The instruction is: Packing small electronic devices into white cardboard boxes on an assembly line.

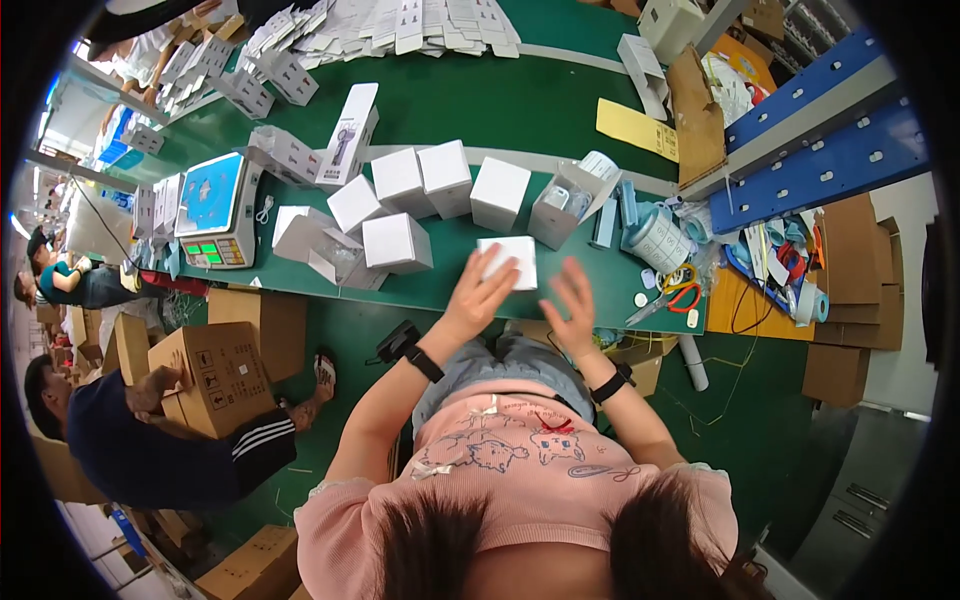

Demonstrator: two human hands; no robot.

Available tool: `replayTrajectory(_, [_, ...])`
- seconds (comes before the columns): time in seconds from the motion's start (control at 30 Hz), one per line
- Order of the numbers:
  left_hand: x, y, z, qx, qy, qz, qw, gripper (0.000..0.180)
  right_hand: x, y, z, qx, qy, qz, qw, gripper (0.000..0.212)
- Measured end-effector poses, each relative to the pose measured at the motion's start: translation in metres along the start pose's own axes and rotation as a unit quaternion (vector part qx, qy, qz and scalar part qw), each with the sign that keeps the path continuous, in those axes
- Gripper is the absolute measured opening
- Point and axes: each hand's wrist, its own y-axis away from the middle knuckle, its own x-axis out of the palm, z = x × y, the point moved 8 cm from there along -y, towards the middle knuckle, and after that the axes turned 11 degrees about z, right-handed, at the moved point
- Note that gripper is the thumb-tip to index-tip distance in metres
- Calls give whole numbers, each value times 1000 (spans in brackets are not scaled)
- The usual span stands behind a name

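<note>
Your left hand [484, 290] lies with fingers extended over a small white cardboard box [520, 262], apparently touching it; your right hand [572, 308], blurred, is open and empty just beside it. The box sits near the front edge of the green-topped bench [612, 290] — a careless pull toward you could drop it. Sweeping right risks the orange-handled metal scissors [662, 304] — a possible cut.

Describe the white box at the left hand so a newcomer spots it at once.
Start at the green table, along its near side. Just nearer than a group of white boxes, find one white box. The left hand lies over its left part; no neighbouring box has a hand on it.
</note>
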Motion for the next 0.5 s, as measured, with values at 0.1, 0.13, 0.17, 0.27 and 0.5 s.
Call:
replayTrajectory(0.1, [-21,2,22,-40,-33,-19,999,29,-48,-8,-41,157,-71,-241,955,74])
replayTrajectory(0.13, [-28,1,28,-60,-49,-18,997,29,-50,-19,-52,158,-71,-244,954,74])
replayTrajectory(0.17, [-32,-2,32,-78,-65,-16,995,28,-52,-32,-67,168,-44,-230,957,85])
replayTrajectory(0.27, [-25,-4,41,-108,-130,4,986,33,-49,-47,-113,195,-59,-214,955,95])
replayTrajectory(0.5, [-30,-14,42,-248,-172,63,951,45,-57,-38,-108,283,-286,-96,911,91])
